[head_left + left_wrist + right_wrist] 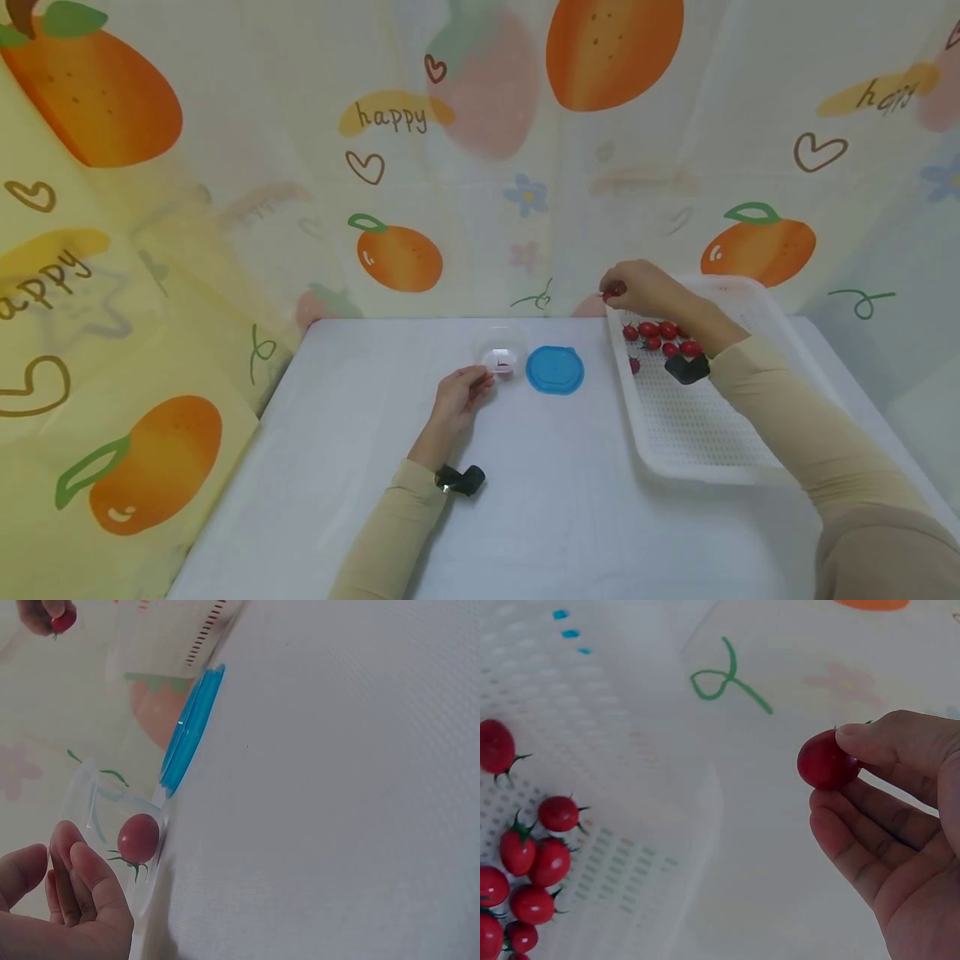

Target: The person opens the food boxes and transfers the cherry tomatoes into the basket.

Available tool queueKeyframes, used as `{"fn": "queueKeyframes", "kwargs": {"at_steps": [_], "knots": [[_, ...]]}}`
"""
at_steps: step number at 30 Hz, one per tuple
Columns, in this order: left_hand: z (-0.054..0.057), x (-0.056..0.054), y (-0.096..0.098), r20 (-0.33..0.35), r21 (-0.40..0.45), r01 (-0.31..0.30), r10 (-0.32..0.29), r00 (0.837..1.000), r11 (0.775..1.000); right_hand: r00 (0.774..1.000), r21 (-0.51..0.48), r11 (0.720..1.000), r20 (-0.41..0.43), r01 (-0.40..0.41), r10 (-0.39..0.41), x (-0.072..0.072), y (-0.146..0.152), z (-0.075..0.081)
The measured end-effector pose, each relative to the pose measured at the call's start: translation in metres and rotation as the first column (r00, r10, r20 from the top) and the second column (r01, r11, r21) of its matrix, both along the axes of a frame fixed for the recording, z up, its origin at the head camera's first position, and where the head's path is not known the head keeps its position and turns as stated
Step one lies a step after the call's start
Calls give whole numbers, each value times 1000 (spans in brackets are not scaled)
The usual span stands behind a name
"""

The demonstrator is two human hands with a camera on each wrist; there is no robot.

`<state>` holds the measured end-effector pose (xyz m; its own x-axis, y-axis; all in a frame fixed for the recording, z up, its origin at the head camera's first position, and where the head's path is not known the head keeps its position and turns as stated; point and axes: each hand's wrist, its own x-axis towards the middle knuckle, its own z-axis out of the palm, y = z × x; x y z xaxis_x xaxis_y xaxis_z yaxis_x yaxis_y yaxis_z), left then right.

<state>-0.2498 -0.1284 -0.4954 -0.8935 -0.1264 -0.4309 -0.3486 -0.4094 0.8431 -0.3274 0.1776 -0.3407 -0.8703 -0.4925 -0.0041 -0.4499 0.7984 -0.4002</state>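
Note:
My right hand [643, 287] pinches a red cherry tomato [829, 760] between thumb and fingers, above the far left corner of a white perforated basket [637, 433]. Several cherry tomatoes [670, 350] with green stems lie in that basket. A small clear plastic container [155, 881] stands on the table with one cherry tomato [139, 838] inside. Just in front of it is my left hand [457, 396], its fingers loosely bent and a gap showing between thumb and fingertips. Whether those fingertips touch the container is hard to tell.
A blue lid [555, 370] lies flat on the table, right of the container and left of the basket. White cloth covers the table [540, 500]. Behind it hangs a fruit-printed curtain [480, 208], close to the far edge.

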Motion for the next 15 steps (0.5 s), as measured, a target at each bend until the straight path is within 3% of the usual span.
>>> {"fn": "queueKeyframes", "kwargs": {"at_steps": [5, 15], "knots": [[0, 0, 0, -5, -7, 2, -2, 1000, 1000, 1000, -11, 1000, -6, 21, -21, 1, 16, -5], [-1, 0, -1, -8, -11, 3, -4, 1000, 1000, 991, 6, 995, 89, 96, -97, 0, 44, -21]]}}
